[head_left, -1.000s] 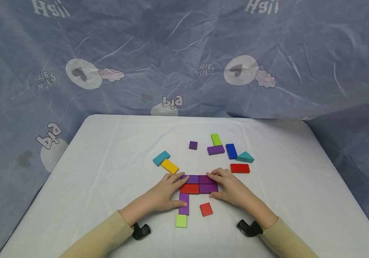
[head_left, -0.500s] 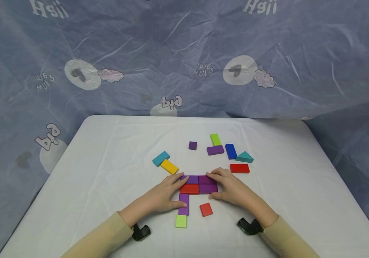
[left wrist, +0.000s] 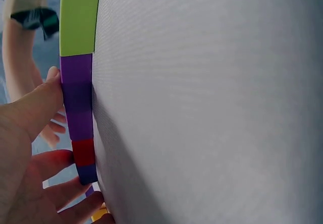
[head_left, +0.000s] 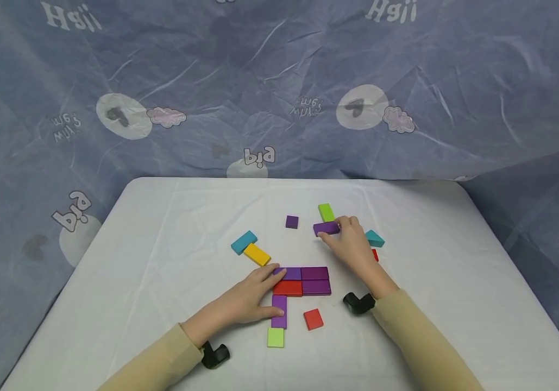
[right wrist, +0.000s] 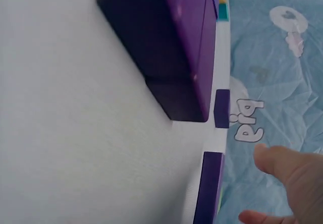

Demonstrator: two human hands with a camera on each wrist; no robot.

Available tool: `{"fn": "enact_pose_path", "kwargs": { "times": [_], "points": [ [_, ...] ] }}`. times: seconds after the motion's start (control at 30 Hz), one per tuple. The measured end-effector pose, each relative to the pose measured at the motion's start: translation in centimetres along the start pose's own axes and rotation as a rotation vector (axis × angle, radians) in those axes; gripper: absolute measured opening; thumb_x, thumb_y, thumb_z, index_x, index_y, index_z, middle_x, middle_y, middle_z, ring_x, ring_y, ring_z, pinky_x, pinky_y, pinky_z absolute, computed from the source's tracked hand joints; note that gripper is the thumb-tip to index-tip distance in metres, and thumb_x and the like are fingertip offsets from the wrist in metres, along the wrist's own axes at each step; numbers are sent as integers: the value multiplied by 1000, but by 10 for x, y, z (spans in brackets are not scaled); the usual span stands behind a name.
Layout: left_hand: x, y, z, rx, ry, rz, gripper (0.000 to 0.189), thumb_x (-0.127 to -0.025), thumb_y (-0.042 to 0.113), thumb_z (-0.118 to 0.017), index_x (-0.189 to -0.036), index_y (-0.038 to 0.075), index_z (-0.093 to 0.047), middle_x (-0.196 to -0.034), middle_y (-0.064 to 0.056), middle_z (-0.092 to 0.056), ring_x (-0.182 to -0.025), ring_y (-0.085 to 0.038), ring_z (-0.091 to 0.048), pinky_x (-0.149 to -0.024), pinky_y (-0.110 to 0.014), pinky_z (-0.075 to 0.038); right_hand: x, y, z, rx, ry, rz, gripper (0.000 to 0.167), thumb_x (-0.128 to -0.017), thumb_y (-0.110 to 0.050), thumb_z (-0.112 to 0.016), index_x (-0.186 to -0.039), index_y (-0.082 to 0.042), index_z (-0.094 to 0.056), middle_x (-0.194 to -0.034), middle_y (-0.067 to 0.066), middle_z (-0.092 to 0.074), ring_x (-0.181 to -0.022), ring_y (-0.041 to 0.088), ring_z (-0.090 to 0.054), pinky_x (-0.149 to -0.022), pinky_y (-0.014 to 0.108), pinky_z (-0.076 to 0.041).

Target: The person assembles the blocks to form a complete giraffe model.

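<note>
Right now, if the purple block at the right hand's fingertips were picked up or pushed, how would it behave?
The purple block looks rigid, given its straight edges. Having flat faces, it probably won't roll. Lying low on the white tabletop, it would likely slide rather than tip.

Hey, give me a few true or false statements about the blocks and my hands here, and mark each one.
1. The left hand touches the joined blocks. True.
2. The right hand is at the yellow block. False: it is at a loose purple block.
3. The red square lies apart from the joined blocks. True.
4. The lime square touches the teal triangle. False: it adjoins a long purple block.
</note>
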State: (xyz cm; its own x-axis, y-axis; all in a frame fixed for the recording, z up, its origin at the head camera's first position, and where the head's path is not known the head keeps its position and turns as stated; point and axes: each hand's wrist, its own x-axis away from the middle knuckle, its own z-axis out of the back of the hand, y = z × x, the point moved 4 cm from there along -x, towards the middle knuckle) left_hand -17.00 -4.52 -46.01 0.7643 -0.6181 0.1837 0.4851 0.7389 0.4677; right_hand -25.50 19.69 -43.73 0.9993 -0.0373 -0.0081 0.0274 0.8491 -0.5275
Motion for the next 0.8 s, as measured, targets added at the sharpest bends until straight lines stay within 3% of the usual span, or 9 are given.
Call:
{"fn": "enact_pose_path", "kwargs": {
  "times": [0.2,0.37,0.57,0.8],
  "points": [
    [0,0,1,-2,9,-8,85,-87,51,-69,-155,18,-32,-162,-8,-27,-147,-28,-31,-111,-45,-42,-19,-6,-6,55,25,-71,66,-88,-44,-71,-117,11,-49,-106,25,-51,-92,33,-53,-80,44,-52],
    [0,-1,1,-1,16,-11,84,-87,51,-69,-155,18,-32,-162,-8,-27,-147,-29,-30,-112,-45,-41,-26,-12,-10,119,10,-101,69,-86,-44,-72,-118,12,-47,-106,26,-52,-93,35,-53,-81,44,-52],
    [1,-2,-1,-12,12,-8,84,-87,52,-68,-155,18,-32,-162,-7,-27,-147,-28,-30,-111,-46,-42,-27,-13,-14,150,-16,-120,70,-85,-43,-74,-120,12,-47,-110,27,-53,-98,37,-53,-83,46,-53],
    [1,-2,0,-1,6,-4,84,-87,52,-68,-155,18,-32,-162,-7,-26,-147,-28,-30,-112,-46,-41,-18,-9,-9,102,-17,-104,65,-83,-37,-75,-117,11,-47,-107,26,-55,-97,35,-54,-82,45,-53]
  ]
}}
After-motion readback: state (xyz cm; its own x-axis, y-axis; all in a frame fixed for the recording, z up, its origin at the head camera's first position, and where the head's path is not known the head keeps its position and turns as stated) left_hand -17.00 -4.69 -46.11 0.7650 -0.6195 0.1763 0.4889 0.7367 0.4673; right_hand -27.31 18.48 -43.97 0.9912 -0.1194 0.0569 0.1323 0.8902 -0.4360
